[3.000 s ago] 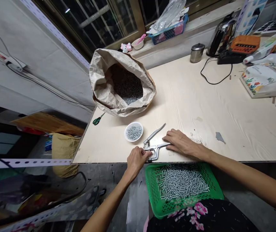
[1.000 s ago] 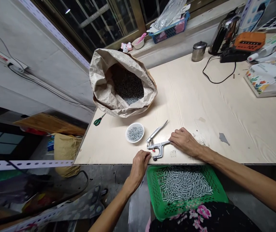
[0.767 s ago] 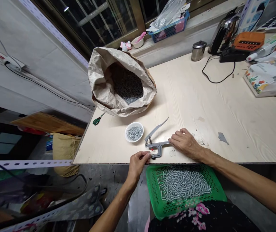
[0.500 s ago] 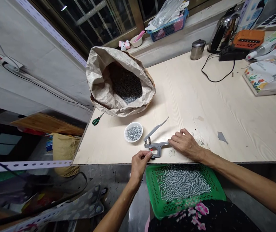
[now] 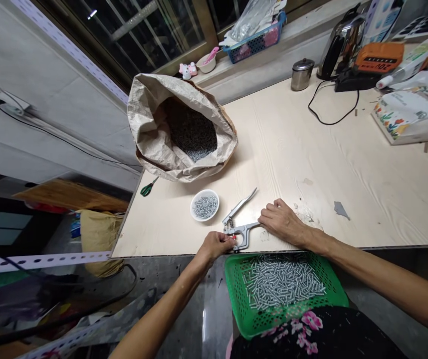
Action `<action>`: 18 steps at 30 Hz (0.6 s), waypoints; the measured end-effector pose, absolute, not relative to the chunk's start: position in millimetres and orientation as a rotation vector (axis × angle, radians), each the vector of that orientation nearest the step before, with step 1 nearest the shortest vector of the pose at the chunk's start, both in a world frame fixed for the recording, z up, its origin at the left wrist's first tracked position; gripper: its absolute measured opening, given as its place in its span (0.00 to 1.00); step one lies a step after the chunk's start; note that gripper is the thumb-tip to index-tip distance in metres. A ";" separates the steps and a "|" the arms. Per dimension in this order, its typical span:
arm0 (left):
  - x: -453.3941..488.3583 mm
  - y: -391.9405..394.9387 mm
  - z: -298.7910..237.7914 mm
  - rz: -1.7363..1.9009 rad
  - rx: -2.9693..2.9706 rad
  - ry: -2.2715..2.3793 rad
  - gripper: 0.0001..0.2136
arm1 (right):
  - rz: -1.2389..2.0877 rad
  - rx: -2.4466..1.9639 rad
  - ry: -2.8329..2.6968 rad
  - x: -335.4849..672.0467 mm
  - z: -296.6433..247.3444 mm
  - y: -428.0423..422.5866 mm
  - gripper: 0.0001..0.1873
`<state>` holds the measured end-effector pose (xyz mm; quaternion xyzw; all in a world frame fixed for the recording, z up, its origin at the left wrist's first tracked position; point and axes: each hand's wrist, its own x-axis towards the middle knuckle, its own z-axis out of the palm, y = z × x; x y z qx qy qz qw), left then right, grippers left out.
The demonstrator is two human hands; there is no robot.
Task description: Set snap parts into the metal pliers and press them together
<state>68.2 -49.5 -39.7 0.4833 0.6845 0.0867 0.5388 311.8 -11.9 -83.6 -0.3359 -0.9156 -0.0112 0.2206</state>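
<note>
Grey snap-fastener pliers (image 5: 243, 230) lie at the table's front edge, their upper lever raised above a spring and a red part in the jaw. My right hand (image 5: 284, 221) is closed round the end of the lower handle. At the jaw, the thumb and fingers of my left hand (image 5: 214, 245) are pinched together; whatever is between them is too small to make out. Behind the jaw stands a white bowl (image 5: 192, 211) of small silvery metal pieces. Below the table edge, a green basket (image 5: 235, 301) holds many silvery screw-like pieces.
A large open sack (image 5: 144, 117) with dark and silvery small pieces stands at the back left. Green-handled scissors (image 5: 147, 189) lie left of it. A metal canister (image 5: 302, 75), a kettle (image 5: 339, 45) and a tissue pack (image 5: 408, 114) stand at the back right.
The pliers have turned slightly, and their raised lever sits a little lower. My left hand has shifted slightly at the jaw, while my right hand keeps its hold. The view has moved slightly.
</note>
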 end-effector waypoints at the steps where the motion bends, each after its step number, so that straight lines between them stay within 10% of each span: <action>1: 68.1 -48.7 -40.1 0.195 1.150 1.636 0.22 | 0.015 -0.945 -2.544 312.2 -82.4 -12.5 0.13; 5: 70.1 -48.6 -40.5 0.187 1.129 1.652 0.23 | 0.249 -0.993 -2.586 319.1 -73.3 -11.5 0.08; 12: 71.3 -49.6 -37.4 0.164 1.128 1.657 0.24 | 0.384 -0.941 -2.664 324.4 -69.3 28.1 0.49; 18: 71.7 -48.6 -38.2 0.164 1.123 1.659 0.25 | 0.493 -0.911 -2.752 313.9 -59.7 46.0 0.46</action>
